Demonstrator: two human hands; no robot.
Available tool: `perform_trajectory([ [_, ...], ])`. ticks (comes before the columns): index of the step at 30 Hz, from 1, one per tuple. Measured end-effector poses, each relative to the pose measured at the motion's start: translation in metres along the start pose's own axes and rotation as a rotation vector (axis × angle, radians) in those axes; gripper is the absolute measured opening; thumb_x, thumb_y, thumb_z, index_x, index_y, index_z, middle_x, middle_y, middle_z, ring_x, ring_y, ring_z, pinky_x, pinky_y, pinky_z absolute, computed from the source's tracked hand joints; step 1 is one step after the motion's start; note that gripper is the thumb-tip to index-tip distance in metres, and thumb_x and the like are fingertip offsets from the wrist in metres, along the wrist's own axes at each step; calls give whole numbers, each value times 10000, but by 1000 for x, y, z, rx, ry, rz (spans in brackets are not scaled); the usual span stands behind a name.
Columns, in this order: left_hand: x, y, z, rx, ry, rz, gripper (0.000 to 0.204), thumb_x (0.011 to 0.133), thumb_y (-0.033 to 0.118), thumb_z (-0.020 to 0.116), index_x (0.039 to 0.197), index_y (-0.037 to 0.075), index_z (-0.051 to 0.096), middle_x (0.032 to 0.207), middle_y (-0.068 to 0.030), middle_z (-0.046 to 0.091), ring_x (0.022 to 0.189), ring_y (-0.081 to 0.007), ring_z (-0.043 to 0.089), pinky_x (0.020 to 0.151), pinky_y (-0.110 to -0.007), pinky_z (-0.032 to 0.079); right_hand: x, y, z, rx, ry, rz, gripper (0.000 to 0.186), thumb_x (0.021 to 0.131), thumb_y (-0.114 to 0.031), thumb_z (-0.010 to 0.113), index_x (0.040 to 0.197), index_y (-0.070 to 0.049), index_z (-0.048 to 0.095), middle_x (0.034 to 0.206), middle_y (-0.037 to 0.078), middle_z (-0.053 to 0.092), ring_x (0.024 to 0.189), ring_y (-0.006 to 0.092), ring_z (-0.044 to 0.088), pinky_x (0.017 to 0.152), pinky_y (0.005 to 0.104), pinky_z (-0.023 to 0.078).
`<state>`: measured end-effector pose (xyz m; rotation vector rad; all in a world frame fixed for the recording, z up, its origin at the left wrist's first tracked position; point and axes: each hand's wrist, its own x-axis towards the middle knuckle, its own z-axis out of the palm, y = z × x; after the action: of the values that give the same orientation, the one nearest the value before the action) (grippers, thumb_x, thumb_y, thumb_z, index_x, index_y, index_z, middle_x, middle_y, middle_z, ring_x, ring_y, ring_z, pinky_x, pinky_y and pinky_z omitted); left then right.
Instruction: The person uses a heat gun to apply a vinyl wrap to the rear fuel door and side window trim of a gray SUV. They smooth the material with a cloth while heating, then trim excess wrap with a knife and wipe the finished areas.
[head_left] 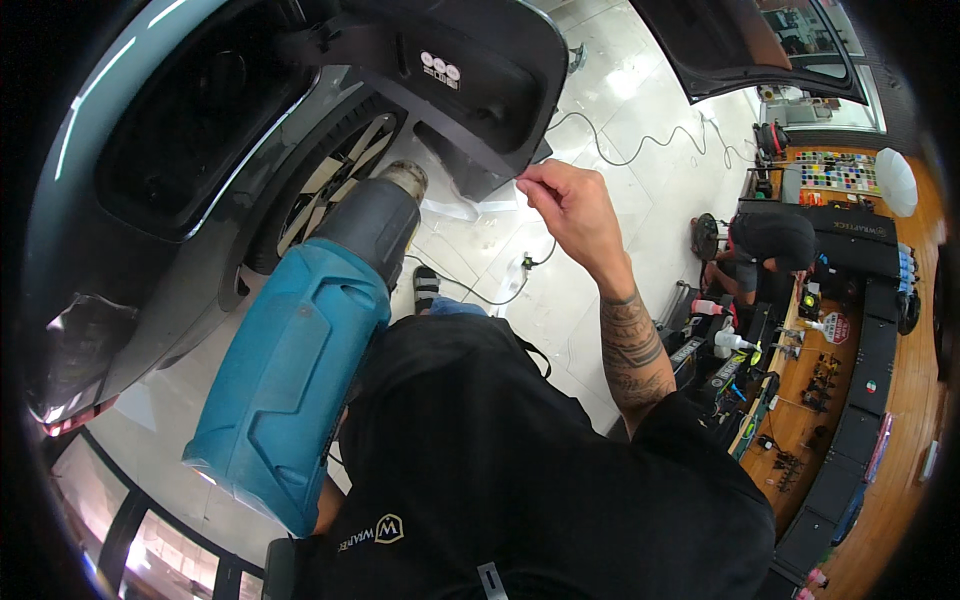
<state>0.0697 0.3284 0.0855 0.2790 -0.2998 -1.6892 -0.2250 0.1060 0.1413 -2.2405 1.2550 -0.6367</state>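
Observation:
A teal heat gun (285, 370) with a dark front and metal nozzle points up toward a dark open flap (495, 85) on a grey car (170, 290). My left hand (326, 505), mostly hidden behind the gun, holds it from below. My right hand (568, 215) pinches a thin edge at the flap's lower corner, where dark, glossy film (470, 165) hangs beneath. The nozzle sits left of that film, in front of a wheel (335, 180).
A co-worker in dark clothing (760, 245) bends over a cluttered workbench (810, 390) at right. Cables (640, 150) snake across the tiled floor (560, 330). Another open car panel (750, 55) juts in at upper right.

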Motion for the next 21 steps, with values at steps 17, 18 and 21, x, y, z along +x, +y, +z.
perform_trajectory([
  [17, 3, 1, -14, -58, 83, -21, 858, 648, 247, 773, 1259, -120, 295, 771, -190, 486, 489, -254, 527, 426, -271, 436, 10, -2, 5, 67, 15, 161, 184, 766, -90, 644, 659, 45, 577, 489, 110, 494, 411, 138, 418, 420, 284, 339],
  [18, 3, 1, -14, -57, 86, -21, 857, 649, 249, 773, 1258, -120, 296, 770, -190, 486, 487, -254, 526, 423, -271, 435, 13, -6, 0, 97, -5, 109, 186, 765, -90, 644, 658, 46, 576, 494, 109, 506, 414, 138, 432, 423, 280, 350],
  [21, 4, 2, -12, -57, 90, -22, 856, 650, 257, 772, 1254, -123, 299, 764, -191, 484, 479, -253, 522, 416, -269, 432, 18, -17, -8, 119, -21, 93, 185, 760, -89, 648, 657, 48, 577, 509, 109, 537, 425, 133, 467, 433, 272, 375],
])
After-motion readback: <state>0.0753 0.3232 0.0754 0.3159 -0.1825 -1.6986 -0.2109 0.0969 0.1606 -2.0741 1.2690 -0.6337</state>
